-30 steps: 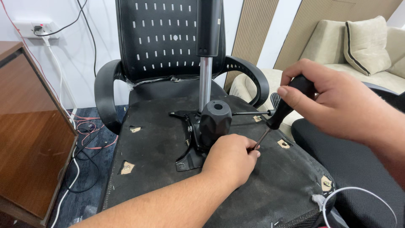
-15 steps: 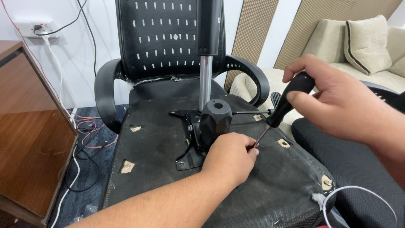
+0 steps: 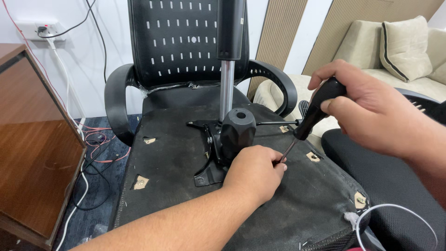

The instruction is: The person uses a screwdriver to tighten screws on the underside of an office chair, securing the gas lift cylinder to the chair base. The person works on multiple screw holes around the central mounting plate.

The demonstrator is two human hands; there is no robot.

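Left hand (image 3: 254,173) nearest, knuckles up, fingers curled down on underside of upturned chair seat (image 3: 176,186), fingertips pinching screwdriver (image 3: 310,116) shaft at its tip. Right hand (image 3: 371,111) above and to right — closed around black screwdriver handle, tool slanting down-left toward seat. Just beyond left hand: black tilt mechanism (image 3: 227,139) bolted to seat, round knob facing camera, chrome gas cylinder (image 3: 226,88) rising from it. Farther back — perforated backrest (image 3: 174,44), curved armrests. Wooden desk (image 3: 32,139) at left, beige sofa (image 3: 409,56) far right.
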